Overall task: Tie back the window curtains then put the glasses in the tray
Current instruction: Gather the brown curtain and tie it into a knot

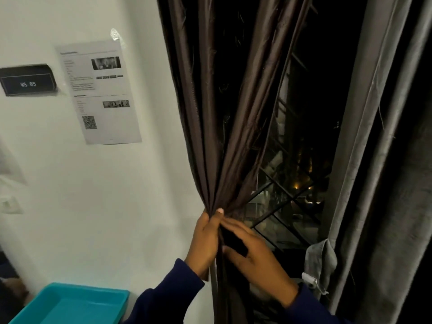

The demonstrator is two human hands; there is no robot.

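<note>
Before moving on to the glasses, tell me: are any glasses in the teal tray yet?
No, the visible part of the teal tray holds nothing.

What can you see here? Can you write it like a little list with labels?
left hand: grips the gathered brown curtain
right hand: on the same bunch, holding a dark piece, blurred
grey curtain: hangs loose at the right
window: dark outside, a few small lights
tray: teal, bottom left, nothing seen in it
wall: white, with a printed sheet and a sign reading WS 05
glasses: not in view
</note>
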